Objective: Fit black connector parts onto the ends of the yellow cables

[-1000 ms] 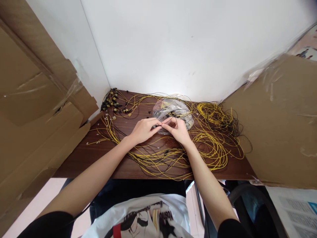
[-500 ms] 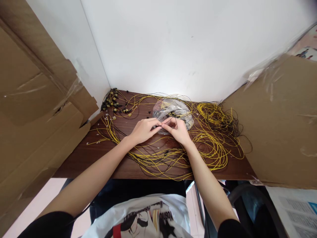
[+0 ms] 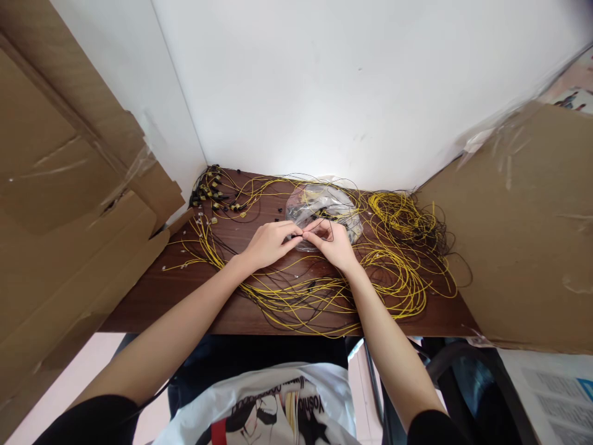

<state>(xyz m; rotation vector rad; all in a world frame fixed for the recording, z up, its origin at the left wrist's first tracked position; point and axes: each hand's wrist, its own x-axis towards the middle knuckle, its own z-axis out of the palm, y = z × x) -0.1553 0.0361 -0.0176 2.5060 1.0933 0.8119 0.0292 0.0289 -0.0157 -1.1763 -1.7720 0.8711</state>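
Note:
Above the middle of the table, my left hand (image 3: pixel 267 246) and my right hand (image 3: pixel 337 247) meet fingertip to fingertip. A small dark part is pinched by my left fingers; its kind is too small to tell. The thumb and forefinger of my right hand pinch a thin black wire (image 3: pixel 332 230), which loops up over the knuckles. Just behind the fingers lies a clear plastic bag (image 3: pixel 354 228) with small black and yellow pieces in it. Below both hands, a long bundle of yellow and black wires (image 3: pixel 278 296) curves across the table.
Black and yellow connectors (image 3: pixel 215 191) cluster at the back left, beside wire ends with small clear tips (image 3: pixel 184 266). A tangled wire coil (image 3: pixel 393 210) lies at the right. Cardboard panels (image 3: pixel 523 247) flank the brown table (image 3: pixel 148 303), and a white wall (image 3: pixel 324 93) stands behind.
Almost nothing differs. Both hands keep the same pinch at the same place, with only a very slight shift at the fingertips.

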